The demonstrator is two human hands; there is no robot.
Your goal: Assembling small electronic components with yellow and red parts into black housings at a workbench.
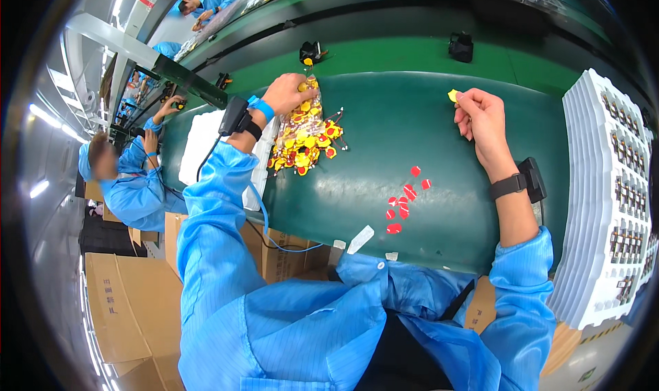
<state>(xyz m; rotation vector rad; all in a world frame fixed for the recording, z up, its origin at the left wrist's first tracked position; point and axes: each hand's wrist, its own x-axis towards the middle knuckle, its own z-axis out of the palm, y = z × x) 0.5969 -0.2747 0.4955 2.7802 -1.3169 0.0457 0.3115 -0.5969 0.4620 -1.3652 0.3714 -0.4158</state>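
Observation:
My left hand (285, 96) is closed at the upper edge of a clear plastic bag (299, 118) filled with small yellow and red pieces; its fingertips are partly hidden. From the bag's lower end a pile of yellow and red round pieces with thin wires (302, 147) spreads onto the dark green work surface (357, 133). On the right, my right hand (480, 116) pinches a small yellow piece (454, 96) between thumb and forefinger, raised above the surface. Several small red pieces (403, 202) lie scattered between my hands, nearer to me.
White trays (199, 151) stand left of the pile. Stacked white trays with small parts (607, 199) rise at the far right. Two black devices (460, 48) (311, 52) sit along the back. A co-worker (134, 178) works at the left, beside cardboard boxes (130, 308).

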